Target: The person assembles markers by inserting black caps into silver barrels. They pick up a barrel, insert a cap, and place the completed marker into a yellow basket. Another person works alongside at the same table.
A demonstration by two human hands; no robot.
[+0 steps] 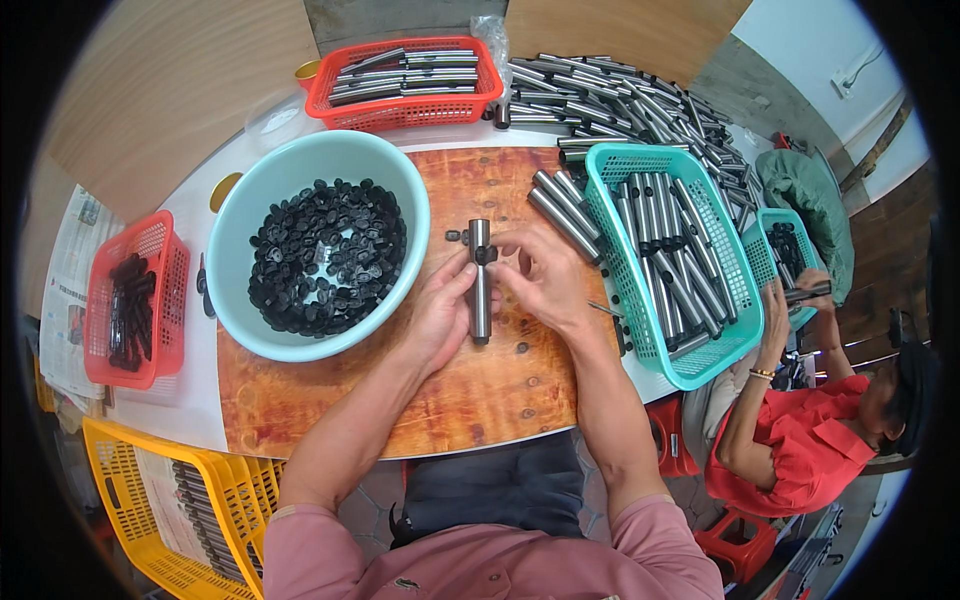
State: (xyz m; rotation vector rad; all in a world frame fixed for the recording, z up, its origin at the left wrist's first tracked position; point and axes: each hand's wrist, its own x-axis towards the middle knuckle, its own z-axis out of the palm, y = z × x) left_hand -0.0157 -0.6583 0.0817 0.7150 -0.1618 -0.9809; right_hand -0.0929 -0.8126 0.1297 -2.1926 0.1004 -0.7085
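Observation:
My left hand (440, 315) grips a grey metal tube (480, 300) held upright over the wooden board (480, 400). My right hand (540, 275) pinches a small black plastic cap (487, 255) against the tube's side, near its upper end. One more black cap (455, 236) lies on the board just left of the tube's top. A pale green bowl (235, 300) full of black caps stands to the left of my hands. A teal basket (725, 340) of metal tubes stands to the right.
A red basket (400, 110) of tubes and a loose heap of tubes (620, 100) lie at the back. A small red basket (165, 250) of black parts sits far left, a yellow crate (120, 470) below it. A person in a red shirt (800, 440) works at the right.

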